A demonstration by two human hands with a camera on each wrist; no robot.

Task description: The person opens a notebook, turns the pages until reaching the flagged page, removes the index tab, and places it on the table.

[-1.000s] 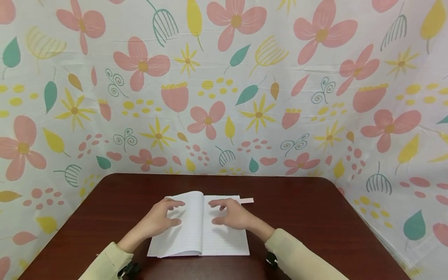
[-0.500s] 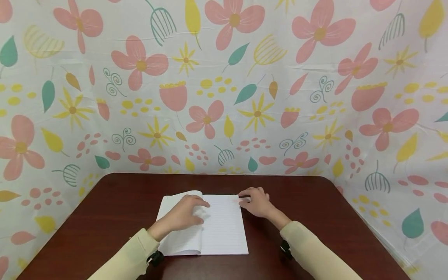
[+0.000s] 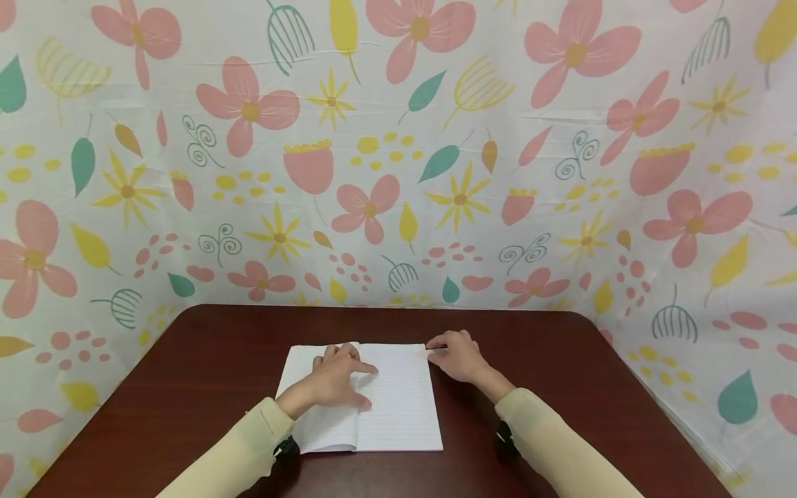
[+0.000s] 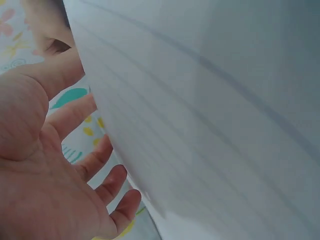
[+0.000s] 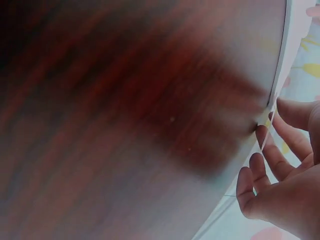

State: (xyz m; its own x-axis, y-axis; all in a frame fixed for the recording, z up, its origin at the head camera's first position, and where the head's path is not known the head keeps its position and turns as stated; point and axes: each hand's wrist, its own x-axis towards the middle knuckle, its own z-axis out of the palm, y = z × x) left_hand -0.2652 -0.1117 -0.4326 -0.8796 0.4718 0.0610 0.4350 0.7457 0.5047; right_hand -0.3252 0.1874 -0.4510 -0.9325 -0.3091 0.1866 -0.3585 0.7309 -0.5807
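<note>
A lined notebook [image 3: 401, 415] lies open, its left pages slightly curled up at the near edge. Over the left page and the spine, my left hand [image 3: 336, 379] spreads its fingers, thumb and forefinger reaching onto the right page. The left wrist view shows that hand's palm and loosely bent fingers beside the ruled page [image 4: 200, 125]. My right hand [image 3: 459, 357] is at the notebook's upper right edge, thumb and forefinger pinching a thin pale pink strip [image 5: 267, 132] that sticks out there. The fingers hide most of the strip.
Under the notebook is a dark reddish-brown table [image 3: 529, 387] with rounded far corners. A white floral cloth [image 3: 398, 173] hangs behind it and along both sides. Dark bands [image 3: 286, 449] show at the wrists under the pale sleeves.
My right hand has moved from above the right page out to the strip at the upper right edge. My left hand has shifted right, toward the spine.
</note>
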